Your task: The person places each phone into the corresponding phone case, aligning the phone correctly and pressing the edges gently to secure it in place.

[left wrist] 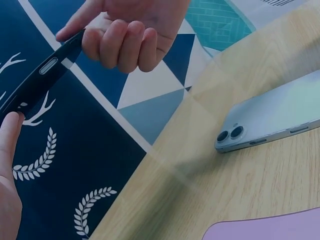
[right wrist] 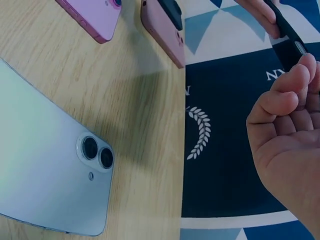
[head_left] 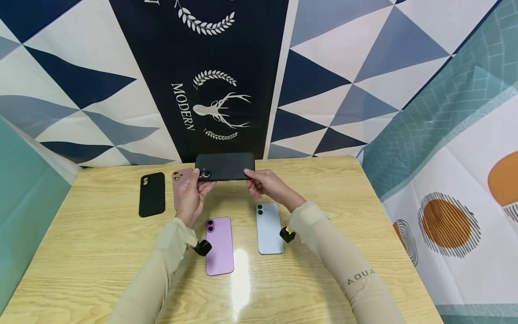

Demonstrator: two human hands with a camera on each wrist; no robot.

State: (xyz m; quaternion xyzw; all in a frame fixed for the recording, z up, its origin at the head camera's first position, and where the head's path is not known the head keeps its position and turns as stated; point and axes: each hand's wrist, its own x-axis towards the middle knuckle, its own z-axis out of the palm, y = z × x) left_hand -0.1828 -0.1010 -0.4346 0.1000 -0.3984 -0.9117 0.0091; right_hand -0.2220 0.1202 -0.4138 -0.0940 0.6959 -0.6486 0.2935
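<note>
Your left hand pinches the black phone at its camera end, your right hand at the opposite end, above the table. Press lightly and evenly, lenses uncovered, well clear of the purple phone and pale phone below your grip.

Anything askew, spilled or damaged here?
The deer print on the backdrop lies sideways, not upright, which looks odd. No spill or damage shows on the table; left hand and right hand hold the dark phone.
</note>
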